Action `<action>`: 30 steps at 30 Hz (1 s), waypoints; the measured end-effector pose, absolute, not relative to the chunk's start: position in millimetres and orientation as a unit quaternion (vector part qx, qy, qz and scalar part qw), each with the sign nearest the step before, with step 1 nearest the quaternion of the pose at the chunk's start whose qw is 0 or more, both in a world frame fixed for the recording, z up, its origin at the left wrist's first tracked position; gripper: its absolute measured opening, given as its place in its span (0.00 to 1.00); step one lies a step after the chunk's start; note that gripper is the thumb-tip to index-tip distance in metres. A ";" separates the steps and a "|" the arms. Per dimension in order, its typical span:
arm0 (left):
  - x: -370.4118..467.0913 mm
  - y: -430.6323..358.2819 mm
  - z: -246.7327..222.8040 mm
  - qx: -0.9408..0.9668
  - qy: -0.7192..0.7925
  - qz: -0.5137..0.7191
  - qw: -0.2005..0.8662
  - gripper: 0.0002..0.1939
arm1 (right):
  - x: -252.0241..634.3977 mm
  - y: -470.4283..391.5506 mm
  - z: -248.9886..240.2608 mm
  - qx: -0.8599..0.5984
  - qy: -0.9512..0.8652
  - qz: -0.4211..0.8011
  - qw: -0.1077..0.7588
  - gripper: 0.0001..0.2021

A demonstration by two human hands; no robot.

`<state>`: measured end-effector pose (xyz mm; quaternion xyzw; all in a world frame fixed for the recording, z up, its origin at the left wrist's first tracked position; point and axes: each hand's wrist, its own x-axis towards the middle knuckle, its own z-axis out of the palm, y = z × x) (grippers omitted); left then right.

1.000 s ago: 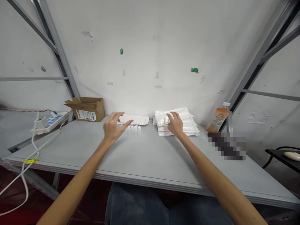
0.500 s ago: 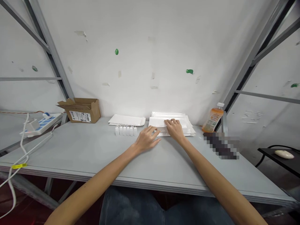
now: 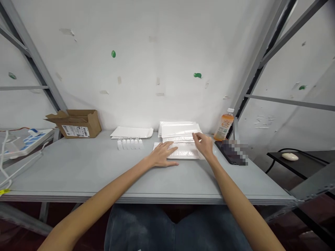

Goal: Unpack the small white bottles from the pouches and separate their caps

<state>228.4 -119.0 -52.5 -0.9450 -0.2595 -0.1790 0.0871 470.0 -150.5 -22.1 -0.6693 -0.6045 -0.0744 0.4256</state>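
Observation:
A white bubble mailer [image 3: 186,153] lies flat on the table in front of a stack of similar mailers [image 3: 180,129]. My left hand [image 3: 163,154] rests on its left end, open, the fingers spread and the thumb reaching along the near edge. Over its right end is my right hand [image 3: 204,143], with thumb and forefinger pinched together at the far side, where the mailer meets the stack. The fingers partly hide what they grip, which looks like mailer edge. Left of my hands stand several small white bottles [image 3: 131,144] in a row.
Behind the bottles lies a flat white pile [image 3: 132,132]. An open cardboard box [image 3: 78,125] stands at the back left, near a power strip [image 3: 28,143]. To the right are an orange drink bottle [image 3: 224,126], a dark, partly blurred object [image 3: 227,153] and a mouse [image 3: 290,156] on a black shelf.
One mailer now lies nearer me, in front of the stack. My right hand has gone from lying on the stack to a pinch at the right. The view has turned rightward.

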 end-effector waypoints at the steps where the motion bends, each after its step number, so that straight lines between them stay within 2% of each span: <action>1: 232.5 -117.3 -53.7 -0.946 -0.274 -0.159 0.068 0.42 | 475.7 -148.9 -22.4 -0.700 -0.580 -0.061 0.411 0.17; 4: 241.9 -113.7 -58.0 -0.944 -0.294 -0.147 0.038 0.41 | 488.9 -146.8 -27.2 -0.757 -0.543 0.008 0.364 0.19; 9: 241.9 -114.5 -62.8 -0.943 -0.275 -0.176 0.057 0.29 | 497.7 -143.6 -39.5 -0.758 -0.534 0.145 0.345 0.23; 16: 241.3 -118.0 -61.8 -0.947 -0.246 -0.177 0.104 0.25 | 494.8 -137.1 -42.8 -0.749 -0.525 0.202 0.350 0.14; 23: 237.9 -121.6 -50.6 -0.940 -0.239 -0.166 0.178 0.24 | 489.2 -144.3 -33.3 -0.723 -0.511 0.260 0.386 0.10; 30: 233.6 -117.7 -0.5 -0.925 -0.228 -0.120 0.280 0.22 | 484.3 -143.2 -34.7 -0.717 -0.414 0.300 0.473 0.09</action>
